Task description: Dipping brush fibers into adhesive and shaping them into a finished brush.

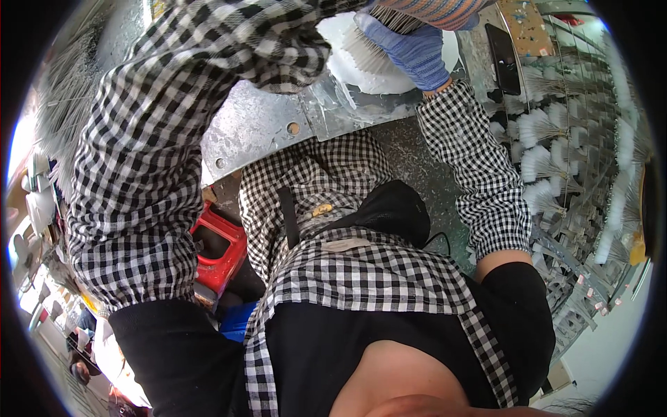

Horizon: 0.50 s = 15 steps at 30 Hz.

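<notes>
My right hand [410, 52], in a blue knitted glove, wraps round a bundle of thin grey stalks [397, 21]. White bristly ends [368, 55] fan out below it, over a round white surface [381, 85] smeared with wet-looking white stuff. Reaching across the top, my left hand [438, 10] wears an orange and grey striped glove. Its fingers close on the upper part of the same bundle, and the frame's top edge cuts some of them off. Black-and-white checked sleeves cover both forearms.
A metal worktop [257, 125] with white smears lies in front of me. A black phone [503, 59] rests at its right. Rows of white-tipped bundles [538, 128] fill racks on the right. More grey stalks [62, 104] lie far left. A red plastic stool [221, 243] stands below the worktop.
</notes>
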### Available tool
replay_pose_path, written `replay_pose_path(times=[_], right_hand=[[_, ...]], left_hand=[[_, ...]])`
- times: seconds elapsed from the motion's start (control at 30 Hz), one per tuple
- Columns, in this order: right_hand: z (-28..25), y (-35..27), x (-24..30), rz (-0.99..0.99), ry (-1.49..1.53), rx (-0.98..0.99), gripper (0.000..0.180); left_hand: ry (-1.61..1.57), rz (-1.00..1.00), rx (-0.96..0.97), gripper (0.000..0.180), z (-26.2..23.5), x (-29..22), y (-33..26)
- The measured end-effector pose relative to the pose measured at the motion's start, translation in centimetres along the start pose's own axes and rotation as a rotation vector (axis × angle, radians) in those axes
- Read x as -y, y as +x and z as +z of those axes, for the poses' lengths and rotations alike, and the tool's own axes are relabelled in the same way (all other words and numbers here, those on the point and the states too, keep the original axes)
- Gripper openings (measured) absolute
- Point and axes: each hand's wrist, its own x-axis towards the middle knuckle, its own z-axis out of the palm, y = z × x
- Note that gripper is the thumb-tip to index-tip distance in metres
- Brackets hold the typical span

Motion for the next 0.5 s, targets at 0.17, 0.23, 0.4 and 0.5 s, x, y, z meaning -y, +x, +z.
replay_pose_path(times=[0.17, 0.23, 0.4, 0.5], right_hand=[[-0.2, -0.1, 0.2, -0.03, -0.053, -0.004, 0.061], [-0.2, -0.2, 0.3, -0.038, -0.062, -0.006, 0.06], [-0.2, -0.3, 0.3, -0.064, -0.102, -0.013, 0.057], [-0.2, -0.4, 0.4, -0.083, -0.132, -0.02, 0.056]], left_hand=[[-0.083, -0.029, 0.131, 0.046, -0.4, -0.4, 0.2], [0.072, -0.05, 0.299, 0.051, -2.9, -1.3, 0.9], [0.156, 0.008, 0.227, 0.045, -3.8, -2.7, -0.2], [0.152, 0.04, 0.153, 0.041, -2.6, -2.6, -0.3]])
